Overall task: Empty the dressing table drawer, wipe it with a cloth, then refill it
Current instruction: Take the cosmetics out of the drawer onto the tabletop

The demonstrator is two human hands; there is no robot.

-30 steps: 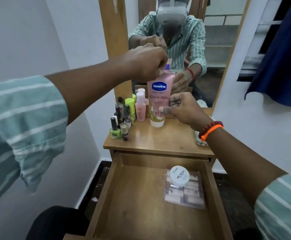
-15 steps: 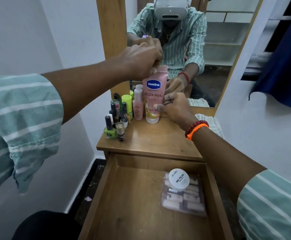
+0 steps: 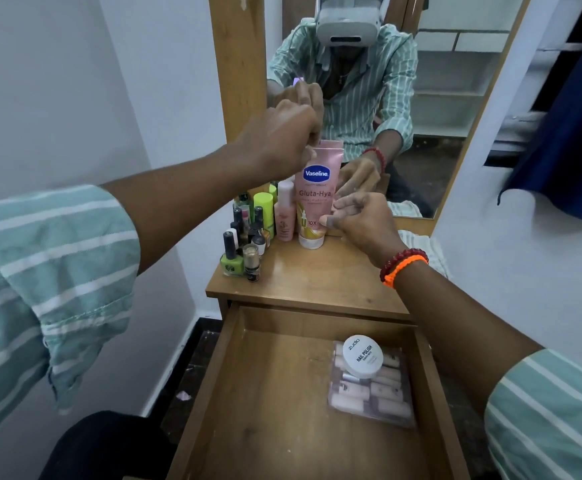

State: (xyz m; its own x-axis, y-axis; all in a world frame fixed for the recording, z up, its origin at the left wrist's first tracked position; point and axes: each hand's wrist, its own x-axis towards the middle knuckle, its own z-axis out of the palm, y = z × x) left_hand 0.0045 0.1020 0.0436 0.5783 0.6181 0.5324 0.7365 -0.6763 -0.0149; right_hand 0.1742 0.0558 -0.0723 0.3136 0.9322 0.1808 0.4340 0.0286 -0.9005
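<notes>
Both hands up at the back of the dressing table surface (image 3: 324, 282), on a pink Vaseline tube (image 3: 315, 199) that stands cap-down, upright, against the mirror (image 3: 449, 109). Left hand (image 3: 279, 143) fingers curled, pinching the tube's crimped top edge. Right hand (image 3: 362, 220) fingers bent, thumb and fingertips touching the tube's lower right side near the cap; cannot tell whether it really grips. Red and orange bracelets (image 3: 404, 266) on the right wrist.

Just left of the tube: small pink bottle (image 3: 285, 216), touching or nearly touching it. Further left a lime green container (image 3: 263, 211) and a cluster of nail polish bottles (image 3: 244, 247), the green one (image 3: 231, 261) at the front left corner, a gold one beside it.

Drawer (image 3: 265, 393) pulled fully open below the surface. Inside, right side: clear plastic pack of small beige items (image 3: 372, 393) lying flat, with a round white nail polish remover tub (image 3: 362, 355) resting on its upper part. Rest of drawer floor bare wood.

Striped cloth (image 3: 421, 247) at the surface's right rear, partly hidden behind the right wrist. Dark blue fabric (image 3: 566, 133) hangs at right on the wall.
</notes>
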